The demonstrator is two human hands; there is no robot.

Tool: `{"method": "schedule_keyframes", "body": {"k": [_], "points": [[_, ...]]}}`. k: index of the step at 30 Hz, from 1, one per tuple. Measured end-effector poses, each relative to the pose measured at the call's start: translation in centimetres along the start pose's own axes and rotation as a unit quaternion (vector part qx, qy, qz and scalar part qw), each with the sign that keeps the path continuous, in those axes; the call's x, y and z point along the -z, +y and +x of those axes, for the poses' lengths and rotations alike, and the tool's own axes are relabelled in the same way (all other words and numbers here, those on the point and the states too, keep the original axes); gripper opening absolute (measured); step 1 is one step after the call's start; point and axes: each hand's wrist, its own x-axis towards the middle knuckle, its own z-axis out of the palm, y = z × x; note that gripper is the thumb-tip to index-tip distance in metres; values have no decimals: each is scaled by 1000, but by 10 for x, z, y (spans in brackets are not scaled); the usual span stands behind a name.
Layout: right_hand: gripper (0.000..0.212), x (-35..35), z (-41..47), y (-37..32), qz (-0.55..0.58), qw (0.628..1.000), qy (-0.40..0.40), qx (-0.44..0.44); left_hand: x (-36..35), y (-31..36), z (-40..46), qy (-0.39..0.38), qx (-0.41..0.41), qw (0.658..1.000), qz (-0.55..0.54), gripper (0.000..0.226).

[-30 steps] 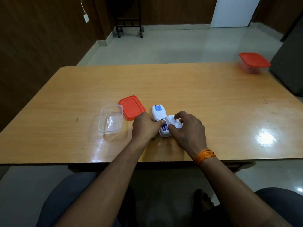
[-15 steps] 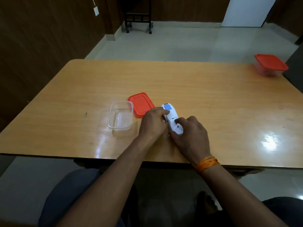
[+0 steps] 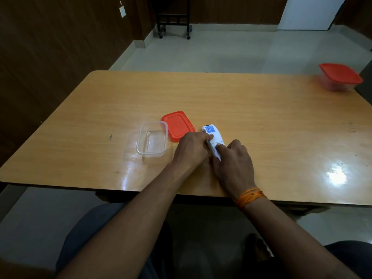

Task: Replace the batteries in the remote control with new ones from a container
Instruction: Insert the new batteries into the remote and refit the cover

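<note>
A white remote control [image 3: 213,137] lies back-up on the wooden table [image 3: 261,121], a blue label near its far end. My left hand [image 3: 192,149] grips its left side, thumb on the back. My right hand [image 3: 233,164] holds the near end, forefinger pressing the battery cover, which sits flush on the remote. No batteries show. A clear plastic container [image 3: 152,139] stands open and looks empty to the left, its red lid [image 3: 178,125] flat beside it.
A second clear container with a red lid on [image 3: 340,76] sits at the table's far right corner. A dark cabinet edge rises at the right. A black wheeled stand [image 3: 174,19] stands on the floor beyond the table.
One second ago the battery bay was open with purple batteries showing and the cover in my right hand. The cover now lies shut on the remote, pressed by my right forefinger.
</note>
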Motion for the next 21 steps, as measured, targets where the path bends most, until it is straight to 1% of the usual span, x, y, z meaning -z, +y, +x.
{"method": "schedule_keyframes", "body": {"k": [6,9,11,13,15,18,19,21], "points": [[14,-5,2,-3,-10,1000,17,-9,2,-1,-1,-9,-11,1000,12,45],[17,-1,3,-1,11,1000,19,-8,5,0,-2,-20,-14,1000,2,46],[23,2,2,3,36,999,10,-12,6,0,-5,-29,-9,999,-15,49],[33,4,4,7,47,999,-11,-13,7,1,-7,-19,2,999,-40,55],[40,8,6,9,48,998,-21,-24,5,1,-9,-5,21,998,-66,50],[46,18,14,10,107,990,-14,-94,2,7,-13,24,55,990,-127,52],[48,20,17,11,140,982,-13,-127,1,10,-14,23,67,987,-146,52],[41,22,23,13,215,956,-19,-201,-5,16,-15,-2,88,982,-169,52]]}}
